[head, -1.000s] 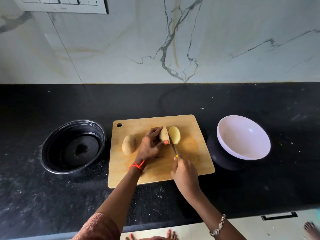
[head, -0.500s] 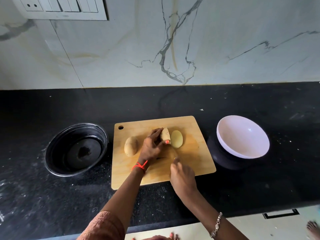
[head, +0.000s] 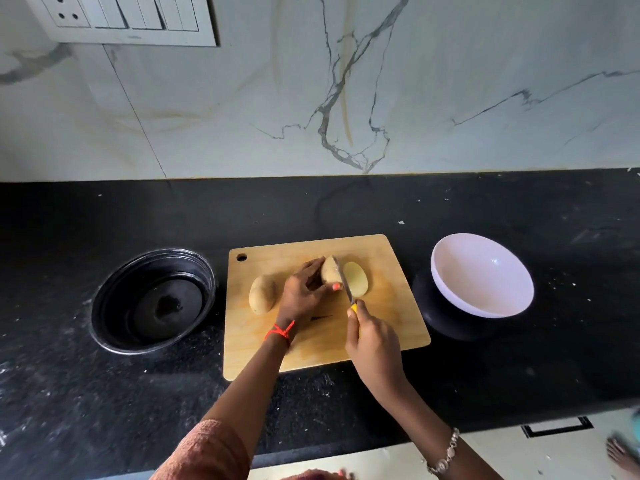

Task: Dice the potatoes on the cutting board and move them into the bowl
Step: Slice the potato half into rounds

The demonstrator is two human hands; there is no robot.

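Observation:
A wooden cutting board [head: 391, 327] lies on the black counter. My left hand [head: 304, 296] holds a potato half [head: 329, 270] upright on the board. My right hand [head: 374, 348] grips a yellow-handled knife [head: 345, 282], its blade resting along the right side of that half. Flat on the board, just right of the blade, lies the other cut half [head: 356, 278], its pale face up. A whole potato [head: 262, 294] sits left of my left hand. To the right of the board stands the white bowl [head: 481, 275], with nothing in it.
A round black basin [head: 152, 299] is set into the counter left of the board. The marble wall with a switch panel [head: 121, 19] rises behind. The counter's front edge runs below my forearms, and a bare foot [head: 623, 459] shows on the floor at right.
My right hand has brought the knife up so the blade now lies against the held potato half. My left hand keeps its hold. The camera tilted slightly upward.

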